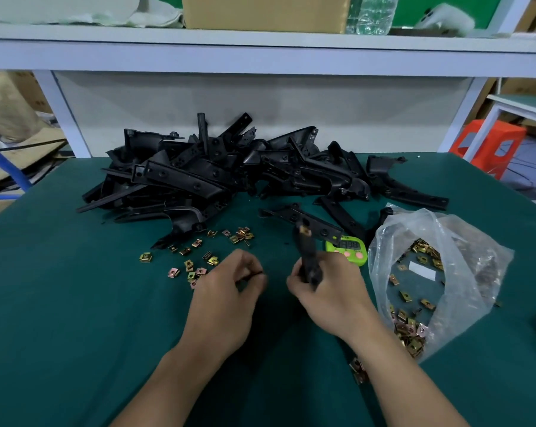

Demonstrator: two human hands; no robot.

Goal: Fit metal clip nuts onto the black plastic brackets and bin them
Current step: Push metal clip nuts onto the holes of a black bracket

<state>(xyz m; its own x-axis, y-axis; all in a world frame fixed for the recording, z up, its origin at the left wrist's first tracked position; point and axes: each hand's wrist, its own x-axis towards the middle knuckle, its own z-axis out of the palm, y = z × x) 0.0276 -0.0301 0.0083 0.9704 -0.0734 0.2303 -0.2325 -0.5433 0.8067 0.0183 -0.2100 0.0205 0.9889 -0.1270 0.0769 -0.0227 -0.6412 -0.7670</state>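
As right hand [325,291] grips 1 bracket [307,252] (blurred), 1 bag [473,238] beside.

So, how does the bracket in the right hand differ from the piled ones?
The held bracket stands nearly upright in the right hand, off the mat; the piled brackets lie heaped on it. The held bracket carries a clip nut at its top end; I see none on the piled brackets. Both are black plastic.

A single head-worn view (wide-angle, its edges bowed) looks forward and down over the green cloth-covered bench [75,303], close above the left hand [226,291] and right hand [331,297]; farther off, a pale grey shelf [260,53] crosses the top.
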